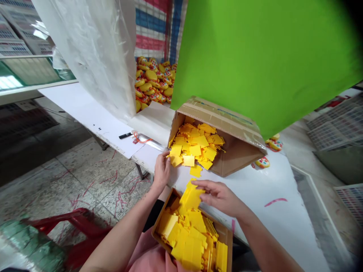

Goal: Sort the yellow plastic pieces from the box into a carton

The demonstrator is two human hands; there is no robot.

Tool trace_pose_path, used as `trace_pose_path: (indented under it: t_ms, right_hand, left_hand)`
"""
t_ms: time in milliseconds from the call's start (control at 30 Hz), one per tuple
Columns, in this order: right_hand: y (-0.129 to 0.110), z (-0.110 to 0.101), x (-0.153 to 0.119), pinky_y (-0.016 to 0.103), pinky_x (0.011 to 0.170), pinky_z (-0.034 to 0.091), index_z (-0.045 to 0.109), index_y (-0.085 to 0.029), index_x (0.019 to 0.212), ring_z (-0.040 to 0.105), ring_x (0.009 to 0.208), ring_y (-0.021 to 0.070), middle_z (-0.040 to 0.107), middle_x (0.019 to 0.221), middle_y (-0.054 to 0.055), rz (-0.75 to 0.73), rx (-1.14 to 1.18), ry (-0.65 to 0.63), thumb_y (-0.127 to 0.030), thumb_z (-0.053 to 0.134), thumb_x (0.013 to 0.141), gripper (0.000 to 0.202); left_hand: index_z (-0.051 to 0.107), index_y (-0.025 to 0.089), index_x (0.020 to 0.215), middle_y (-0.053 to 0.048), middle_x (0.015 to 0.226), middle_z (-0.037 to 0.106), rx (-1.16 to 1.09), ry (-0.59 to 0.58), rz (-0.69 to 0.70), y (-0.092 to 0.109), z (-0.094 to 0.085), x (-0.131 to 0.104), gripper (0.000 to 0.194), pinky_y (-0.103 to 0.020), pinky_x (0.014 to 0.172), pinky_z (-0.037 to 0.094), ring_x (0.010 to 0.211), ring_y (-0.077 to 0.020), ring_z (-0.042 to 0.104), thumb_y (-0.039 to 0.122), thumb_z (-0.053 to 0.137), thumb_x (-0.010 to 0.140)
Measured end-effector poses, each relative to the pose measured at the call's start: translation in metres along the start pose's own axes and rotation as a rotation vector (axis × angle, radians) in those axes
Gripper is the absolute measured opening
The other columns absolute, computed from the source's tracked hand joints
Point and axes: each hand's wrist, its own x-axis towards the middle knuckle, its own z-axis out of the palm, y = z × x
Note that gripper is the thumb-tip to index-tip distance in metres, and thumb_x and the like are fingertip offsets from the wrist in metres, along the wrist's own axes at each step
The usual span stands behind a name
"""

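My left hand [162,169] is at the left front corner of a cardboard box [235,156] lying on its side, fingers loosely curved beside the yellow pieces at its mouth. Flat yellow plastic pieces [195,141] with notched edges are heaped inside and spill onto the table. My right hand [217,194] has its fingers spread, the tips touching several yellow pieces [190,196] over the rim of a smaller cardboard box [227,234]. That lower box rests at my lap, full of similar yellow pieces [188,241].
The white table [272,185] carries a black marker [125,135] and a clear tube with orange string at left. Behind stand a green panel [255,56], plastic sheeting [99,49] and a heap of yellow printed items [154,79]. A red stool [79,226] is lower left.
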Motion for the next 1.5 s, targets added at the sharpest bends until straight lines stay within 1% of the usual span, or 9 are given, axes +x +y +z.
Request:
trace_pose_path:
  t_ms: [200,367,467,600,733,1033,1200,1367,1500]
  right_hand:
    - [0.028,-0.002,0.011,0.041,0.094,0.048,0.062,-0.019,0.119,0.060,0.104,0.0246,0.066,0.111,0.011,-0.066,-0.565,0.253,-0.035,0.054,0.092,0.033]
    - [0.061,0.007,0.022,0.053,0.109,0.031,0.040,-0.013,0.142,0.031,0.137,0.0345,0.039,0.148,0.018,-0.078,-0.983,0.168,-0.051,0.056,0.088,0.067]
    - [0.072,0.011,0.016,0.054,0.109,0.029,0.036,-0.013,0.144,0.027,0.138,0.0355,0.042,0.145,0.018,-0.052,-1.023,0.179,-0.056,0.058,0.084,0.077]
    - [0.082,0.008,-0.001,0.049,0.102,0.038,0.046,-0.013,0.135,0.047,0.120,0.0332,0.055,0.125,0.017,-0.007,-0.935,0.250,-0.049,0.066,0.081,0.067]
    - [0.087,0.002,-0.013,0.045,0.100,0.041,0.058,-0.019,0.115,0.048,0.118,0.0305,0.052,0.125,0.014,0.005,-0.812,0.297,-0.041,0.074,0.075,0.048]
    - [0.069,-0.007,0.010,0.038,0.084,0.042,0.059,-0.015,0.102,0.057,0.091,0.0263,0.061,0.092,0.007,0.332,-0.650,0.283,-0.031,0.086,0.051,0.060]
    - [0.055,-0.009,0.003,0.028,0.066,0.042,0.052,-0.019,0.084,0.055,0.074,0.0179,0.057,0.078,-0.001,0.370,-0.515,0.297,-0.034,0.071,0.069,0.028]
    - [-0.002,-0.005,-0.023,0.023,0.063,0.043,0.051,-0.019,0.090,0.055,0.073,0.0137,0.058,0.081,-0.004,0.315,0.065,0.061,-0.030,0.070,0.073,0.028]
    - [-0.036,0.005,-0.034,0.022,0.070,0.043,0.059,-0.021,0.096,0.056,0.081,0.0150,0.062,0.088,-0.004,0.304,0.029,-0.164,-0.028,0.080,0.065,0.039]
  left_hand:
    - [0.054,0.020,0.116,-0.009,0.113,0.060,-0.007,0.004,0.002,0.001,0.001,0.000,0.026,-0.039,0.094,0.047,0.106,-0.0213,0.058,0.032,0.043,0.096]
    - [0.054,0.020,0.116,-0.009,0.114,0.060,-0.008,-0.001,0.009,0.003,0.000,0.000,0.026,-0.040,0.096,0.046,0.108,-0.0211,0.057,0.031,0.043,0.096]
    - [0.054,0.019,0.116,-0.010,0.115,0.059,0.005,-0.003,0.001,0.003,-0.001,0.000,0.026,-0.040,0.097,0.046,0.109,-0.0209,0.057,0.031,0.043,0.096]
    - [0.053,0.018,0.116,-0.010,0.115,0.060,0.015,-0.012,-0.017,0.002,0.000,-0.001,0.026,-0.040,0.096,0.046,0.108,-0.0211,0.058,0.031,0.043,0.096]
    - [0.053,0.018,0.117,-0.010,0.115,0.060,0.028,-0.013,-0.003,0.000,0.001,0.000,0.026,-0.040,0.096,0.046,0.108,-0.0209,0.058,0.030,0.043,0.095]
    - [0.054,0.018,0.115,-0.010,0.113,0.060,0.051,-0.007,0.021,0.000,0.001,0.001,0.025,-0.040,0.096,0.047,0.107,-0.0204,0.058,0.025,0.046,0.093]
    - [0.054,0.018,0.115,-0.010,0.113,0.060,0.037,-0.010,0.027,0.001,0.002,0.001,0.024,-0.039,0.096,0.046,0.108,-0.0202,0.056,0.026,0.045,0.093]
    - [0.052,0.019,0.119,-0.010,0.114,0.059,0.076,-0.036,0.021,-0.002,0.001,0.002,0.028,-0.041,0.096,0.046,0.107,-0.0217,0.057,0.030,0.047,0.094]
    - [0.043,0.017,0.133,-0.016,0.129,0.051,0.252,-0.142,0.189,-0.005,0.004,0.006,0.063,-0.047,0.103,0.040,0.122,-0.0295,0.047,0.041,0.067,0.081]
